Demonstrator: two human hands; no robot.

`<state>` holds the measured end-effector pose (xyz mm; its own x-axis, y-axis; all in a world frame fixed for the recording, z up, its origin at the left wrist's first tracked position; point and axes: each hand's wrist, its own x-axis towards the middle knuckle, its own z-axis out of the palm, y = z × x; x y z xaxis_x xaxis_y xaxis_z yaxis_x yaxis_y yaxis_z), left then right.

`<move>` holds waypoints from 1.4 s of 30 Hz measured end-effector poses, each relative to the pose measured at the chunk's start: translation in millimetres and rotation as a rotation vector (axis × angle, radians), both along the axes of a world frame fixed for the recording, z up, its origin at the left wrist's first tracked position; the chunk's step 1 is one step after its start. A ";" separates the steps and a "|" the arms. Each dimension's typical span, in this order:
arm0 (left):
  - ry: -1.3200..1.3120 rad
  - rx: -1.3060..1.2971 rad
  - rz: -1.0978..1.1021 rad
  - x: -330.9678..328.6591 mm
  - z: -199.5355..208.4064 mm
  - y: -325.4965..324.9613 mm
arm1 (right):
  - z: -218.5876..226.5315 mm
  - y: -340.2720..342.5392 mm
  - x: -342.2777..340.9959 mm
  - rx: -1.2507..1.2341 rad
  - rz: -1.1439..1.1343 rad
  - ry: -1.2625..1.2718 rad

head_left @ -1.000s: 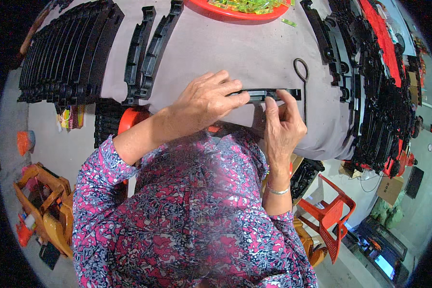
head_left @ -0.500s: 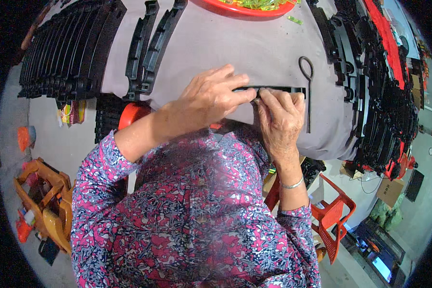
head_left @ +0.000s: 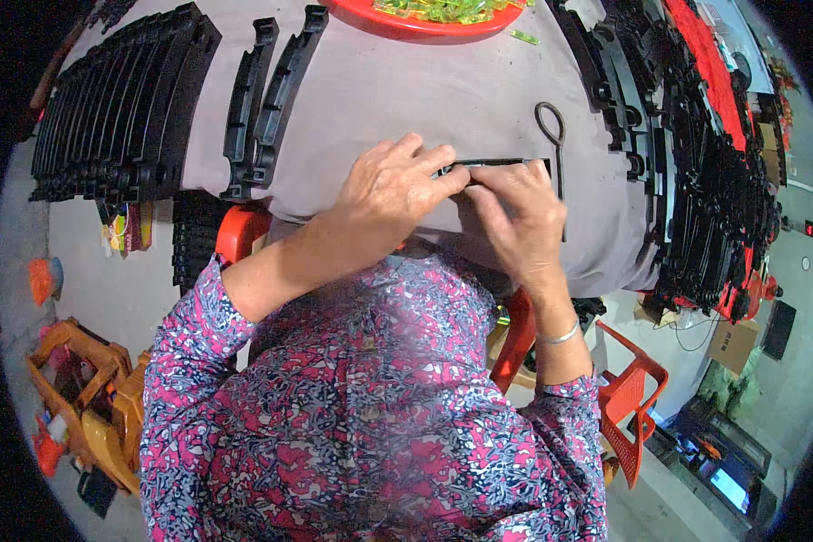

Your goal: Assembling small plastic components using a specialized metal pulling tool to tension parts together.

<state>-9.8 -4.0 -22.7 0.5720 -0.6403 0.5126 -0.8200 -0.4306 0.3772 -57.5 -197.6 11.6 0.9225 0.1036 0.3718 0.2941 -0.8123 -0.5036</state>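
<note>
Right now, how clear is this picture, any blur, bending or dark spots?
Head view: light is even and soft; both hands, left hand and right hand, on the black strip look sharp; the grey table edges and stacked black parts curve toward the rim; corners are black.

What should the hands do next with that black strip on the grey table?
Probably press down along the black plastic strip toward its free right end. The left hand and right hand both pinch it flat on the grey table, fingertips meeting at its left part.
</note>
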 end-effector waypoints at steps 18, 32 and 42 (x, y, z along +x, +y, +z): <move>0.033 0.133 0.035 -9.7 12.3 -20.6 | -2.4 -82.0 78.8 0.025 -0.396 0.443; 0.071 0.121 0.010 -5.3 11.6 -19.9 | 53.1 -43.1 39.9 1.167 -0.284 0.184; 0.103 0.167 -0.005 -5.4 18.4 -19.8 | 40.2 -31.4 51.8 1.798 0.339 0.101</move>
